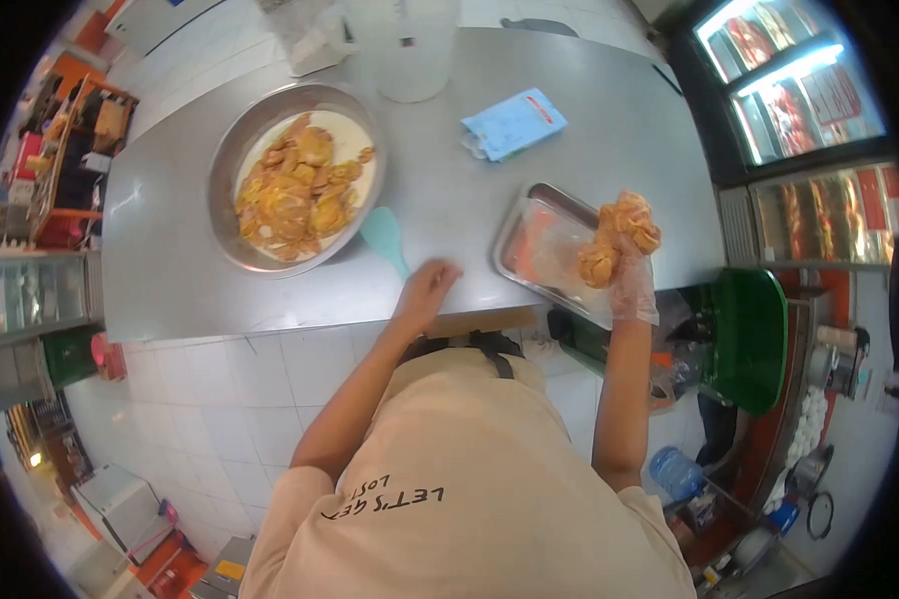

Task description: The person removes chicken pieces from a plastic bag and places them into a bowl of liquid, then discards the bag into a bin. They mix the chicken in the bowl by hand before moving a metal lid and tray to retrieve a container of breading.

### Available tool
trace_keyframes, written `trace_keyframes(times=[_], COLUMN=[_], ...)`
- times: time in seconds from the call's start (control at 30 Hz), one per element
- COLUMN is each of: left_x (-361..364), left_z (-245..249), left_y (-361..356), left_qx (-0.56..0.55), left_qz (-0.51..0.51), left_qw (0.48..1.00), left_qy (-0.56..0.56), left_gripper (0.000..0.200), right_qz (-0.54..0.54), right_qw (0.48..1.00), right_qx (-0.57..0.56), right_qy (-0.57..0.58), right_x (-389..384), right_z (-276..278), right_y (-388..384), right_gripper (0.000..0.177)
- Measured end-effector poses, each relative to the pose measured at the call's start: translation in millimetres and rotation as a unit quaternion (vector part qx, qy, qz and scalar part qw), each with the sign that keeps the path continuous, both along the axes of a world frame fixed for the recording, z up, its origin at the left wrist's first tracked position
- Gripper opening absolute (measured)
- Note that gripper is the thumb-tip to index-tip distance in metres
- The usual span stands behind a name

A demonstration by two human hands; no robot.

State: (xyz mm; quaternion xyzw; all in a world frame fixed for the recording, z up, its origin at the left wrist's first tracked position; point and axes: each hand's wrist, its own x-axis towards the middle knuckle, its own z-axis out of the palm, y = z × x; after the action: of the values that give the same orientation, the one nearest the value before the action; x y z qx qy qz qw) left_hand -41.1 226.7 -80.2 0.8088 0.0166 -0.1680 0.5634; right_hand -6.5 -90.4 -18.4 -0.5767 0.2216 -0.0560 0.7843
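My right hand (626,262), in a clear plastic glove, grips yellow-orange coated meat pieces (624,222) that look like chicken. It is raised over the right end of a metal tray (506,240), which holds clear plastic and something orange. My bare left hand (431,289) rests by the table's front edge, fingers loosely bent and holding nothing visible. Beside it lies a turquoise spatula (382,235), its handle end close to my fingers. Left of the spatula, a round metal bowl (222,222) contains more coated pieces in a pale creamy liquid.
A light blue packet (517,124) lies on the steel table (440,180). A translucent container (405,60) stands at the back, with a pale bag (305,40) to its left. Below the table's right side is a green bin (754,339); a lit display fridge (789,90) stands beyond.
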Motion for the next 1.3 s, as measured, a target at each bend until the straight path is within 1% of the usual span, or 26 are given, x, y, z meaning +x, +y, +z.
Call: trace_keyframes(times=[0.03, 0.1, 0.17, 0.23, 0.3, 0.33, 0.4, 0.47, 0.5, 0.53, 0.57, 0.6, 0.63, 0.67, 0.73, 0.77, 0.83, 0.87, 0.9, 0.97, 1.03, 1.07, 1.13, 1.17, 1.23, 1.3], left_x=[-17.9, -50.9, -77.2, -103.9, -128.9, -141.5, -175.4, -224.3, -241.6, -280.1, -300.5, -314.0, -325.1, -334.7, -333.9, -319.1, -279.7, -271.1, -261.6, -217.4, -181.9, -171.0, -153.5, -150.6, -154.5, -166.4], left_z=[-4.8, -6.6, -0.5, -10.6, -27.9, -37.2, -78.0, -132.2, -127.1, -168.1, -163.4, -158.4, -162.3, -169.3, -177.0, -169.6, -145.9, -165.7, -185.6, -169.1, -146.0, -140.0, -133.2, -132.4, -142.9, -152.5], left_y=[18.7, 52.1, 79.9, 103.7, 123.6, 133.9, 161.0, 190.6, 196.3, 215.0, 216.2, 215.6, 216.7, 217.4, 215.9, 208.4, 194.4, 197.8, 201.1, 197.0, 196.2, 197.2, 199.5, 201.5, 206.6, 210.8], left_qx=[-0.019, -0.029, 0.071, 0.079, 0.083, 0.092, 0.103, 0.134, 0.164, 0.183, 0.219, 0.255, 0.252, 0.236, 0.215, 0.213, 0.174, 0.173, 0.171, 0.155, 0.119, 0.121, 0.115, 0.113, 0.105, 0.117], left_qz=[0.013, 0.037, 0.064, 0.093, 0.116, 0.144, 0.174, 0.275, 0.304, 0.322, 0.319, 0.314, 0.313, 0.299, 0.243, 0.24, 0.246, 0.232, 0.22, 0.215, 0.213, 0.216, 0.22, 0.212, 0.213, 0.203], left_qw=[0.999, 0.998, 0.994, 0.991, 0.989, 0.985, 0.979, 0.95, 0.931, 0.918, 0.905, 0.891, 0.892, 0.892, 0.901, 0.902, 0.914, 0.925, 0.936, 0.944, 0.959, 0.959, 0.96, 0.962, 0.961, 0.96], left_qy=[-0.025, -0.05, -0.061, -0.052, -0.043, -0.015, 0.009, 0.052, 0.12, 0.143, 0.174, 0.206, 0.208, 0.245, 0.287, 0.289, 0.272, 0.245, 0.216, 0.197, 0.142, 0.14, 0.131, 0.132, 0.143, 0.153], left_gripper=[0.027, 0.026, 0.026, 0.027, 0.029, 0.03, 0.031, 0.034, 0.037, 0.038, 0.038, 0.037, 0.037, 0.037, 0.038, 0.038, 0.041, 0.041, 0.042, 0.042, 0.041, 0.041, 0.04, 0.039, 0.039, 0.041], right_qz=[0.012, 0.088, 0.252, 0.501, 0.496, 0.497, 0.396, 0.352, 0.334, 0.316, 0.254, 0.219, 0.139, 0.122, 0.198, 0.198, 0.235, 0.235, 0.198, 0.164, 0.134, 0.136, 0.018, 0.018, 0.084, 0.093], right_qw=[1.0, 0.992, 0.966, 0.841, 0.826, 0.826, 0.788, 0.852, 0.863, 0.873, 0.861, 0.901, 0.826, 0.778, 0.535, 0.533, 0.725, 0.725, 0.711, 0.693, 0.701, 0.704, 0.6, 0.601, 0.658, 0.67], right_qx=[0.006, -0.093, 0.019, 0.129, -0.189, -0.186, -0.415, -0.334, -0.342, -0.349, -0.422, -0.368, -0.546, -0.615, -0.818, -0.819, -0.603, -0.602, -0.649, -0.69, -0.66, -0.658, -0.797, -0.796, -0.746, -0.736], right_qy=[-0.003, 0.0, -0.05, -0.158, -0.189, -0.191, -0.225, -0.195, -0.161, -0.126, -0.126, -0.067, 0.034, -0.04, 0.075, 0.078, 0.235, 0.237, 0.184, 0.126, 0.233, 0.23, -0.072, -0.076, 0.052, 0.027], right_x=[10.4, 29.8, 48.4, 90.2, 107.8, 106.3, 106.7, 98.7, 87.6, 76.4, 72.8, 57.7, 45.6, 32.7, 3.7, -6.4, -22.4, -28.5, -33.2, -37.6, -36.6, -36.2, -30.5, -27.5, -22.6, -16.2], right_z=[7.2, 36.6, 79.0, 46.1, 66.6, 67.2, 66.9, 51.0, 58.1, 64.6, 39.0, 34.2, 26.8, -17.5, -29.6, -36.7, -54.4, -61.0, -66.1, -64.0, -51.7, -59.5, -75.5, -80.6, -81.0, -84.8], right_y=[26.8, 95.7, 167.1, 209.3, 265.9, 278.2, 296.0, 277.0, 254.8, 225.1, 189.8, 153.4, 124.5, 63.9, -3.1, -13.6, -22.6, -17.4, -5.7, 15.9, 31.4, 31.3, 29.2, 25.0, 24.2, 19.5], right_gripper=[0.051, 0.047, 0.051, 0.046, 0.056, 0.056, 0.063, 0.062, 0.059, 0.056, 0.051, 0.047, 0.043, 0.037, 0.032, 0.032, 0.04, 0.04, 0.039, 0.039, 0.033, 0.033, 0.032, 0.032, 0.027, 0.023])
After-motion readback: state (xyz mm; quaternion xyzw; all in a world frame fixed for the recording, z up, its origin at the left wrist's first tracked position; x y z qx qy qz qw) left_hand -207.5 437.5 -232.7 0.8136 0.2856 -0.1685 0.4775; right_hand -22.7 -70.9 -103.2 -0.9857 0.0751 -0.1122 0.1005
